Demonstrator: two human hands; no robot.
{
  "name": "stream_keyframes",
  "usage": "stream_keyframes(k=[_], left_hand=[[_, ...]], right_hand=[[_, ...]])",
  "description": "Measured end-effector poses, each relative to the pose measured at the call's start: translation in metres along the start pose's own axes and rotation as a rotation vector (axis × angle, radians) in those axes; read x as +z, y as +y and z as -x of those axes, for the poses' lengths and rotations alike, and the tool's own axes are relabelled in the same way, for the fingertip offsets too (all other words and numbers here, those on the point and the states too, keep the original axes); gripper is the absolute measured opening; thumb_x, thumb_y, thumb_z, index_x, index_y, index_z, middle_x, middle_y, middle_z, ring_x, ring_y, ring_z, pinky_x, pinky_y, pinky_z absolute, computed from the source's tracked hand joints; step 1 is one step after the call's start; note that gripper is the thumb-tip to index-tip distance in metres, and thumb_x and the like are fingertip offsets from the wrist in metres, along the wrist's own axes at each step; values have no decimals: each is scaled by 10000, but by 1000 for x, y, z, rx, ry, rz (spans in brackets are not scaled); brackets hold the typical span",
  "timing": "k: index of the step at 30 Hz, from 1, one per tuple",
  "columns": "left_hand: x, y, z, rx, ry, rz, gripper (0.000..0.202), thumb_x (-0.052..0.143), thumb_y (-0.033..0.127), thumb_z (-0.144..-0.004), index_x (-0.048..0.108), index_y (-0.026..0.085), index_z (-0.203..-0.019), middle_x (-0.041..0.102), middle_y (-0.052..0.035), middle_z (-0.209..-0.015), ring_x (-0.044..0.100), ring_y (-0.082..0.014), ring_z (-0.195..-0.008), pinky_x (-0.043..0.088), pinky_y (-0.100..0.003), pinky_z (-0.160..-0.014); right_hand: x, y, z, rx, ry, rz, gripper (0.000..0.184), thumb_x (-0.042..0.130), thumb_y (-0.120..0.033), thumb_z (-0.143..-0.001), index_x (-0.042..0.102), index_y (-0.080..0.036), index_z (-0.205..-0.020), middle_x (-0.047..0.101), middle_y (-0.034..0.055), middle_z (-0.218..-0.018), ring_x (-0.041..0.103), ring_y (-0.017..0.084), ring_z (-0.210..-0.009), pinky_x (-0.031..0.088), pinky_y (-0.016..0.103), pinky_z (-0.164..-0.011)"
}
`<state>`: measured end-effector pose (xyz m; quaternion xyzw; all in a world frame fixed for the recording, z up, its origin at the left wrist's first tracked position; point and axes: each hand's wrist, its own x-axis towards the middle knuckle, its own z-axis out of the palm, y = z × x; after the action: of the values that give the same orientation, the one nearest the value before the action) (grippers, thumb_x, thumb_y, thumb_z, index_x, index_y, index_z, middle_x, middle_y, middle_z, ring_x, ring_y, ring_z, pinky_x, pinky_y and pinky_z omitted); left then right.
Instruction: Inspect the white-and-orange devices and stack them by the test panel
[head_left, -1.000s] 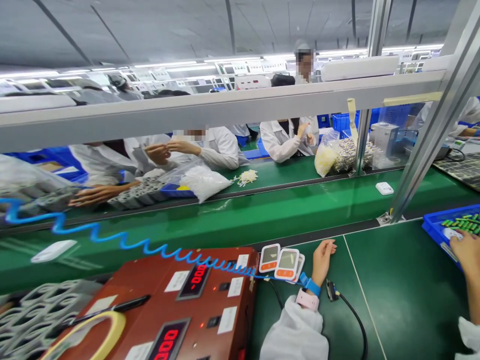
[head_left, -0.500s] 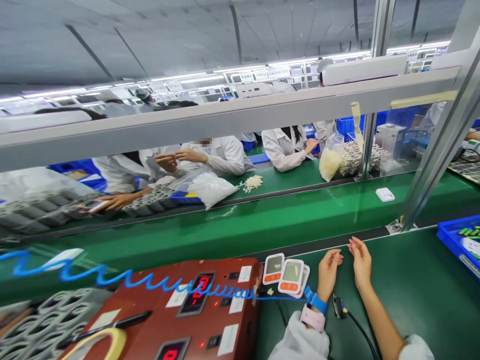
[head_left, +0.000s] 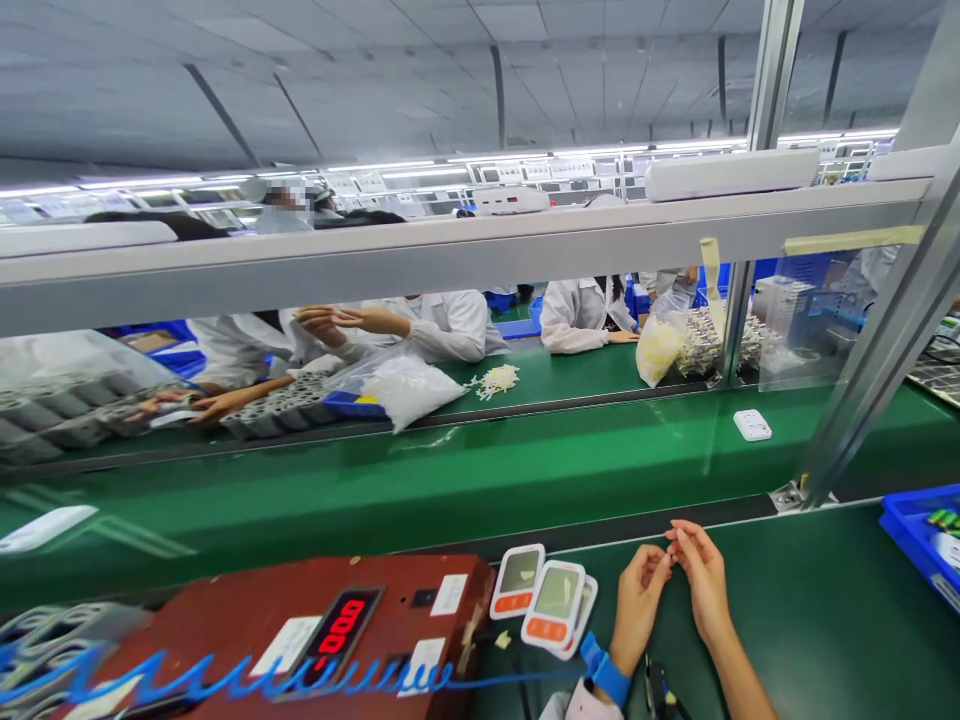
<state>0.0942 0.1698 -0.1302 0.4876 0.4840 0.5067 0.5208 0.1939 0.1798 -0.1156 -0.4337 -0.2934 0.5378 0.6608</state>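
Note:
My left hand (head_left: 637, 600) and my right hand (head_left: 702, 575) meet at the fingertips over the dark green table. Both are closed in a pinch; whatever lies between the fingers, if anything, is too small to make out. Around my left wrist runs a blue strap (head_left: 604, 670). Just left of that hand lie several white-framed devices with grey screens and orange button strips, one device (head_left: 555, 605) partly overlapping another. Below and between my wrists sits a black connector (head_left: 656, 688) on a cable, cut off by the bottom edge.
A red-brown box (head_left: 401, 620) with red digits stands at left, a coiled blue cord (head_left: 300, 680) across it. Beyond runs a green conveyor (head_left: 525, 470) carrying a white device (head_left: 752, 425). A blue bin (head_left: 911, 545) is at right. Co-workers in white coats sit opposite, under a metal rail (head_left: 450, 250).
My hands have come together; their fingertips were apart before. The camera view has shifted, so hands and devices appear lower and further left. The white device on the conveyor appears further left.

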Motion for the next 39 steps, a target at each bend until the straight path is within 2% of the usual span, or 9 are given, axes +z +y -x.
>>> stream_keyframes(k=[4, 8, 15, 21, 26, 34, 39], left_hand=[[0, 13, 3, -19, -31, -31, 381, 622, 547, -749, 587, 171, -702, 616, -17, -685, 568, -150, -661, 446, -247, -643], [-1, 17, 4, 11, -51, -99, 429, 566, 575, -779, 579, 163, -660, 592, -20, -669, 537, -149, -657, 420, -245, -635], [-1, 2, 1, 124, -31, -136, 472, 510, 549, -827, 522, 159, -560, 564, -25, -649, 522, -140, -651, 402, -240, -630], [1, 3, 2, 120, -39, -72, 407, 579, 478, -801, 531, 155, -557, 572, -33, -685, 551, -138, -652, 421, -226, -590], [1, 6, 3, 118, -73, -49, 382, 602, 427, -792, 547, 150, -535, 592, -52, -719, 572, -148, -675, 444, -235, -606], [0, -4, 1, 106, -45, -41, 355, 633, 429, -774, 628, 148, -558, 615, -69, -767, 596, -159, -708, 473, -243, -622], [0, -9, 0, 101, -45, -64, 331, 648, 415, -762, 650, 152, -560, 617, -72, -781, 610, -173, -751, 493, -253, -660]], right_hand=[[-1, 3, 2, -50, -25, 80, 344, 705, -483, -712, 683, -190, -890, 657, 57, -781, 536, 136, -551, 457, 238, -487], [-3, 8, 5, -65, -46, 111, 357, 673, -478, -751, 665, -181, -948, 644, 58, -786, 557, 147, -571, 459, 234, -487], [-9, 15, 2, -41, -99, 137, 396, 678, -483, -744, 658, -157, -967, 631, 55, -758, 536, 124, -520, 430, 214, -444], [-14, 16, 0, -18, -104, 182, 420, 680, -506, -732, 660, -153, -959, 634, 59, -762, 525, 124, -514, 418, 217, -444], [-14, 14, 2, -54, -94, 202, 392, 662, -493, -761, 658, -153, -956, 628, 49, -756, 511, 107, -510, 419, 207, -459], [-10, 10, 4, -74, -83, 205, 400, 639, -518, -769, 652, -155, -938, 628, 51, -751, 526, 126, -512, 439, 226, -458], [-6, 6, 8, -115, -56, 239, 373, 629, -495, -786, 656, -155, -937, 630, 55, -755, 564, 143, -582, 466, 230, -519]])
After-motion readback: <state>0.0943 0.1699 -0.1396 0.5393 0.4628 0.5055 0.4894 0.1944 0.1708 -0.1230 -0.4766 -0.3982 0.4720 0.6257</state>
